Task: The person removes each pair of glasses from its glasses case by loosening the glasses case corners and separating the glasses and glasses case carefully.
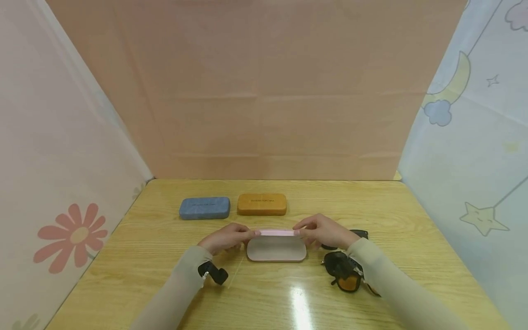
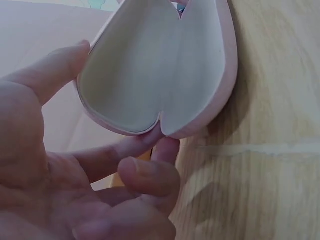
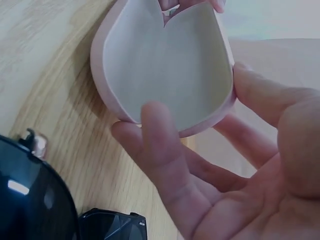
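A pink glasses case (image 1: 276,250) with a pale grey lining lies in front of me, its lid partly raised and its inside facing me. My left hand (image 1: 228,237) grips the left end, and my right hand (image 1: 327,231) grips the right end. In the left wrist view the thumb presses the lid's edge while fingers reach under the hinge end of the case (image 2: 200,65). The right wrist view shows the right thumb on the lid's rim and other fingers around the end of the case (image 3: 167,70). Nothing lies inside it.
Behind stand a blue glasses case (image 1: 204,208) and an orange glasses case (image 1: 261,205), both closed. Sunglasses with orange lenses (image 1: 348,283) and other dark glasses (image 1: 359,233) lie under and beside the right forearm. Fabric walls enclose the wooden table (image 1: 156,266).
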Demonstrator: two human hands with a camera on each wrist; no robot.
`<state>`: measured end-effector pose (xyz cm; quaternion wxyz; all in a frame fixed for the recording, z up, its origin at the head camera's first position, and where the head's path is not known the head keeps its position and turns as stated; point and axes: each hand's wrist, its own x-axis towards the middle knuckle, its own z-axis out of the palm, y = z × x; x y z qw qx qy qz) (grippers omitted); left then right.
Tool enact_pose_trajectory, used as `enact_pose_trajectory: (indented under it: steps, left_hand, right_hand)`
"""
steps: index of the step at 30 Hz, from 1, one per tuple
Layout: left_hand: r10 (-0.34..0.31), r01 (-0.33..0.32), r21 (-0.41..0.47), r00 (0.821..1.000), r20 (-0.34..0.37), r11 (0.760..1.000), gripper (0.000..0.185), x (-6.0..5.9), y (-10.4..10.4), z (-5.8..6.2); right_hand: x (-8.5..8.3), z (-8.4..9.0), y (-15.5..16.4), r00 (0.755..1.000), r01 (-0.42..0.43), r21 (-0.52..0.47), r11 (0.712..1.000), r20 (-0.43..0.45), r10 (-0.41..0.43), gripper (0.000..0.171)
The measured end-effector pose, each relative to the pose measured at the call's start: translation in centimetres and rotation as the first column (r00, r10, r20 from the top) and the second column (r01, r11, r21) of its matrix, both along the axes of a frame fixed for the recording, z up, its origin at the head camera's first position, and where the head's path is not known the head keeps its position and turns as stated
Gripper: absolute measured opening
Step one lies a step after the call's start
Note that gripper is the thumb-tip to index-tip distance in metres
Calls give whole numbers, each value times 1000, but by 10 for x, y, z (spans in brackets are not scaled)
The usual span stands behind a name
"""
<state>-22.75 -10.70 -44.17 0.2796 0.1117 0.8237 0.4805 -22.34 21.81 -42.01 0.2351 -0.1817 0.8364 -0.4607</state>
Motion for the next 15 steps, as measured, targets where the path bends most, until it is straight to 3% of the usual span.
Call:
enact_pose_trajectory:
  steps: [8, 15]
  left_hand:
    - [-13, 13, 21, 1000, -29, 1000, 47, 3, -3, -1]
    - [-1, 1, 9, 999, -49, 1000, 56, 6, -3, -2]
  right_hand:
    - [8, -1, -1, 997, -15, 17, 1000, -71, 16, 40]
    - [14, -3, -2, 992, -29, 53, 998, -123, 35, 44]
